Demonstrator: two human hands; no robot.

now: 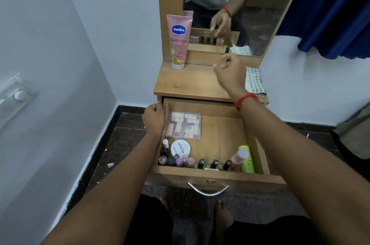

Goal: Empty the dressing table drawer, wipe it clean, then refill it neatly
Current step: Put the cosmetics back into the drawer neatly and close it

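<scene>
The wooden drawer [218,176] is pulled out below the dressing table top [186,82]. Inside lie a clear plastic case of small tubes [183,125], a white round nail polish remover tub [180,148], a row of small nail polish bottles and lipsticks [200,162] along the front wall, and a green bottle [247,158] with a pink bottle [239,155] at the right. My left hand [153,119] is closed on the drawer's left wall. My right hand [230,70] hovers above the table top, fingers loosely curled, with nothing visible in it. A pink Vaseline tube [178,41] stands upright on the top.
A striped cloth [254,82] lies at the table top's right edge. The mirror [230,8] rises behind the table. A white wall with a switch panel [17,96] is at the left, a blue curtain [336,10] at the right. My bare feet are on the dark floor [124,144] under the drawer.
</scene>
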